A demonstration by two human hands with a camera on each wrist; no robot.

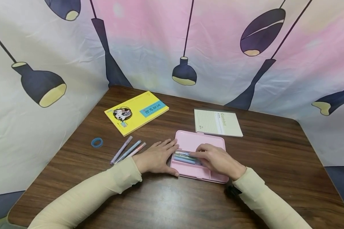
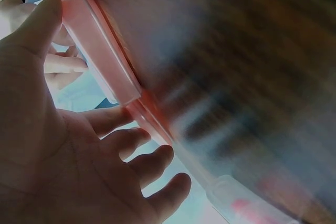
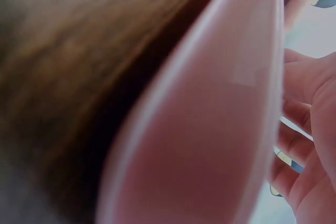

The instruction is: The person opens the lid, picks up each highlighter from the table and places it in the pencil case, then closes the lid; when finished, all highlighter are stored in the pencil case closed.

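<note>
A pink pencil case point(image 1: 186, 170) lies spread open on the table, with its lid point(image 1: 193, 140) folded back on the far side. Several pens point(image 1: 184, 159) in blue, green and clear tones lie side by side in its long compartment. My left hand point(image 1: 160, 156) rests at the case's left edge, its fingers spread and its thumb at the near rim. Over the right half of the case is my right hand point(image 1: 218, 159), its fingertips touching the pens' right ends. The right thumb is hidden in the head view. In the right wrist view the pink case wall point(image 3: 205, 129) fills the middle.
Left of the case lie a purple pen point(image 1: 121, 149), a blue pen point(image 1: 128, 152) and an orange-and-white pen point(image 1: 136, 149). A blue tape ring point(image 1: 96, 142) lies farther left. Behind are a yellow book point(image 1: 134, 108) and a cream notebook point(image 1: 212, 122). A printed curtain point(image 1: 160, 41) hangs behind the table.
</note>
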